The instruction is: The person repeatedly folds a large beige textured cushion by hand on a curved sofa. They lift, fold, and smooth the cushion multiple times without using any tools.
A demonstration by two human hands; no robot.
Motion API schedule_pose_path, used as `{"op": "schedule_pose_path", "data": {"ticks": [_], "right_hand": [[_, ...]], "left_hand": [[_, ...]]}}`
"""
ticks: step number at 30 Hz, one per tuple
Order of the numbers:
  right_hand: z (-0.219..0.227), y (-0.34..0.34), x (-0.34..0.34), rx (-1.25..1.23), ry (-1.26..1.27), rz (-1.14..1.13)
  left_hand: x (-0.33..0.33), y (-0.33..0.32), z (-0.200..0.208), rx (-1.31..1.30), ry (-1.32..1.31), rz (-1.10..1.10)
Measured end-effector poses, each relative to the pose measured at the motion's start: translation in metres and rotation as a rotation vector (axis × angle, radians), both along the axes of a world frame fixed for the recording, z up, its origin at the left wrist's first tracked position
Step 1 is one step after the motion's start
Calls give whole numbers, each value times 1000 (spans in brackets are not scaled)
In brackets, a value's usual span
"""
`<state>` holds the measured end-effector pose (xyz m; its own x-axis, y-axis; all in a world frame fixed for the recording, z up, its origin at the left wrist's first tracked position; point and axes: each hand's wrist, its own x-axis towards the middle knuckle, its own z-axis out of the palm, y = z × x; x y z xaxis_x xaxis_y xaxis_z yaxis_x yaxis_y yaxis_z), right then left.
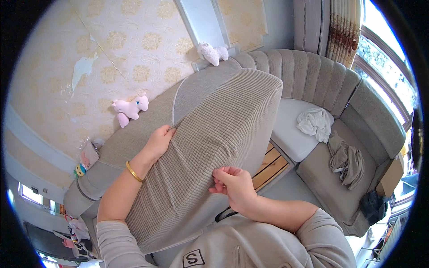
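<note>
A large sofa cushion in a beige waffle-textured cover (214, 120) stands tilted in front of me, lifted off the seat base. At its left edge my left hand (156, 145) is closed on the cover, with fingers partly hidden behind the fabric. My right hand (236, 186) pinches the cover lower down, near the cushion's right-hand edge. Creases run through the fabric between the two hands. The cushion's lower end rests near my body.
Wooden slats (273, 164) show right of the cushion. The grey sofa backrest (308, 71) curves behind it. A white cloth (315, 124) and a crumpled beige cloth (346, 161) lie on the seats. A pink plush toy (129, 108) and a white plush toy (213, 53) sit along the backrest.
</note>
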<state>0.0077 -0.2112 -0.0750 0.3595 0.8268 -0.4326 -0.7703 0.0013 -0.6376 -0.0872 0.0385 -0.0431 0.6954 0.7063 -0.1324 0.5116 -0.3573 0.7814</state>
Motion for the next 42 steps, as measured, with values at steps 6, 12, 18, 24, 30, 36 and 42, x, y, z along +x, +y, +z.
{"op": "schedule_pose_path", "data": {"ticks": [6,12,18,24,30,36,42], "right_hand": [[5,-8,-6,113,-16,16],[23,-2,-2,305,54,124],[25,8,-3,335,86,111],[22,18,-4,307,-42,132],[15,13,15,284,-552,221],[2,-1,102,259,-1266,-219],[-13,-1,114,151,-631,-14]], "left_hand": [[0,2,-2,-22,-9,-27],[-8,24,5,-462,5,62],[-6,51,-17,288,7,74],[-5,43,-17,496,111,128],[-2,54,-16,278,162,66],[1,50,-10,328,202,9],[2,44,-11,306,185,-27]]}}
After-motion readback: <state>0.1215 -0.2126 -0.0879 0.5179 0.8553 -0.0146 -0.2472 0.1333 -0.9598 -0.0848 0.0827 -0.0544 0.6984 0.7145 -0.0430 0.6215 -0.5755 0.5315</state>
